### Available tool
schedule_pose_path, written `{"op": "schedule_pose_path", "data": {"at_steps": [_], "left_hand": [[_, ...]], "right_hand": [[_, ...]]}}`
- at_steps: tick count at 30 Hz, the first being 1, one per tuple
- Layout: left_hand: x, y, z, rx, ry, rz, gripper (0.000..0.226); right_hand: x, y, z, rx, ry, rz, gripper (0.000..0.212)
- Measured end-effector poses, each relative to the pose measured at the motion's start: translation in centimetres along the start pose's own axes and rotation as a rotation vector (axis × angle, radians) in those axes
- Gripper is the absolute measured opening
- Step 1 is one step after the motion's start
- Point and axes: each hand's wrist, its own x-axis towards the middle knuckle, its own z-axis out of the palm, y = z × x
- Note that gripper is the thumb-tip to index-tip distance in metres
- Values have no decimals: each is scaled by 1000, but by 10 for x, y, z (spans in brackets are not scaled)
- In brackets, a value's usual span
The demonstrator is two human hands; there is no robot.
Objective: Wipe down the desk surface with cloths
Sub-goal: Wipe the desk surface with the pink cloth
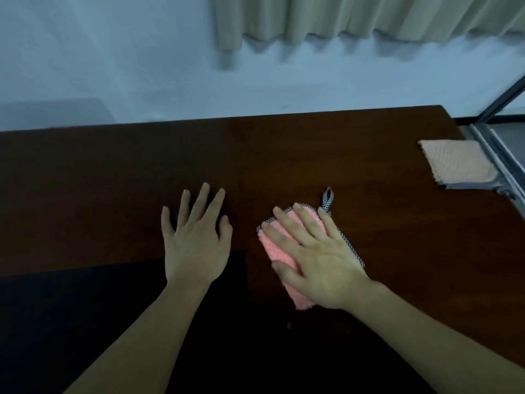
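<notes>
A pale bluish-white wall (127, 52) stands behind the dark brown wooden desk (284, 155). Beige curtains (355, 15) hang in folds from the top edge, casting soft shadows on the wall beneath their hem. At the far right a grey metal window frame (494, 149) slants down beside the desk's corner, and the light is dim and cool.
</notes>
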Motion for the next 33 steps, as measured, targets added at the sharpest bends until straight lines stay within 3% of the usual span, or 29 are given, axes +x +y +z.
{"op": "schedule_pose_path", "data": {"at_steps": [4,11,22,33], "left_hand": [[2,1,-4,17,-37,2,57],[2,-1,-3,9,-31,36,57],[4,-2,-3,27,-41,44,56],[3,-3,-4,24,-58,62,56]], "right_hand": [[28,19,-10,-30,10,54,65],[102,43,-30,29,91,418,66],[-5,-14,9,22,40,284,63],[88,45,-26,27,104,530,64]]}}
